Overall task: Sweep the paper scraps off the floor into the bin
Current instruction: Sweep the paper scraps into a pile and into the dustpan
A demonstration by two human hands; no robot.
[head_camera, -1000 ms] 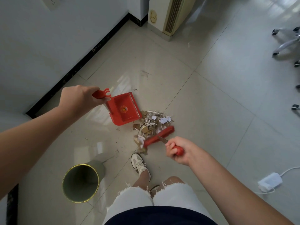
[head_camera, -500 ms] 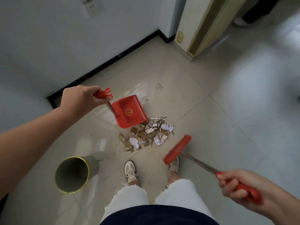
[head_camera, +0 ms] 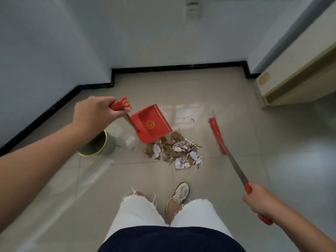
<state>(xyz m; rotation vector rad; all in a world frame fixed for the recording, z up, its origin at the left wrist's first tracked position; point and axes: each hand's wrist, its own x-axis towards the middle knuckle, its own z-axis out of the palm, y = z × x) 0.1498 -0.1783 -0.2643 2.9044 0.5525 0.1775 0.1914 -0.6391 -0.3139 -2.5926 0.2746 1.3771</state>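
Head view shows the sweeping step in hand, with no scraps yet in the pan. Paper scraps point(head_camera: 174, 151), mixed white and brown with a few thin dark strips, lie heaped on the tiled floor point(head_camera: 236, 99); this heap serves as the landmark. Red dustpan point(head_camera: 151, 123) sits at the heap's far-left edge, its lip touching or just over the nearest scraps, and appears empty. Red brush point(head_camera: 216, 135) hangs to the right of the heap, apart from it, bristles facing the scraps. Bin point(head_camera: 97, 144), grey with a yellow-green rim, stands left of the heap, beyond the dustpan. Left hand point(head_camera: 96, 111) is closed around the dustpan's handle. Right hand point(head_camera: 260, 202) is closed around the brush's red grip. Judgement: the next move calls for drawing the brush leftward through the heap toward the pan lip, with the pan held flat to the floor so scraps do not slip beneath.
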